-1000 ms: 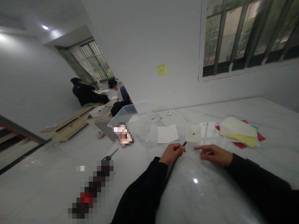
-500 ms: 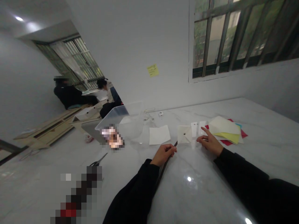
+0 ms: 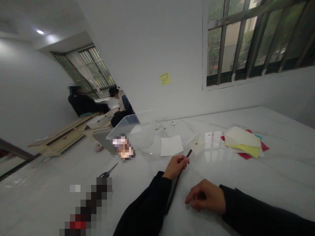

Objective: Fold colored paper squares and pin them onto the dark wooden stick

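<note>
Head view: left hand [image 3: 175, 166] closed around dark rod [image 3: 177, 186], tip near white card [image 3: 196, 142]; right hand [image 3: 205, 196] empty, fingers loosely curled, on table [image 3: 246, 170].

A slim dark rod [image 3: 174, 193] slants across the frame, its tip just beside 1 cream paper square [image 3: 196, 142] tilted up on a corner, a small dark dot at its centre.

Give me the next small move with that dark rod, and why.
Probably bring your right hand over to steady the small paper square: it sits tilted up off the marble table just past the tip of the dark rod in your left hand, and no hand is on it.
</note>
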A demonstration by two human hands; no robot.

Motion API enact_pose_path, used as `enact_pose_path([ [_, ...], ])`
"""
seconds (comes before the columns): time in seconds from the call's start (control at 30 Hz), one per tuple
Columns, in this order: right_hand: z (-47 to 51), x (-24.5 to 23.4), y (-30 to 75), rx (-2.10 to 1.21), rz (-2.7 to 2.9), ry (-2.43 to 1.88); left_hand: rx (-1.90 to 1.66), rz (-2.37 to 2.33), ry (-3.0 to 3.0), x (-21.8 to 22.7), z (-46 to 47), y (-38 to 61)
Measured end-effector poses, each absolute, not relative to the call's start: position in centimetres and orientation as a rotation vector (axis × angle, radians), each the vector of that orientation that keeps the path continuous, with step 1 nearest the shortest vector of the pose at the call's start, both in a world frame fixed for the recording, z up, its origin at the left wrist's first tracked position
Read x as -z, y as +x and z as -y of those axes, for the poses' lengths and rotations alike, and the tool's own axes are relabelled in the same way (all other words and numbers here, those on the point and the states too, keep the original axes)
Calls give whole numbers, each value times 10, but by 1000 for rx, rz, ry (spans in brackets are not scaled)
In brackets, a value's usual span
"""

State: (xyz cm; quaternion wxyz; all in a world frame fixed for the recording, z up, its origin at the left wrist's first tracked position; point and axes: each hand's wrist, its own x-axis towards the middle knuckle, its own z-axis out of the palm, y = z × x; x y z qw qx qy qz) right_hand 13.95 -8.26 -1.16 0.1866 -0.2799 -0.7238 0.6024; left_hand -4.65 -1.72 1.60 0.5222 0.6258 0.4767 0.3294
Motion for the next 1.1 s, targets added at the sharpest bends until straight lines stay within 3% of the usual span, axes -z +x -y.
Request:
enact_pose_path([
  [0.5, -3, 20, 217, -953, 976, -1369, -757, -1152, 1548, -16, 19, -45],
  [0.57, 7, 10, 214, -1141, 1231, -1323, -769, -1148, 1551, -15, 19, -45],
  [0.67, 29, -9, 207, -1958, 1959, -899, -807, -1158, 1529, -15, 19, -45],
  [0.73, 39, -15, 204, -2248, 2135, -646, -826, -1164, 1517, -15, 19, -45],
  [0.9, 30, -1, 203, -2098, 1714, -921, -830, -1158, 1505, -13, 20, -45],
  [1.1, 25, 7, 200, -2059, 1593, -906, -835, -1174, 1503, -15, 20, -44],
])
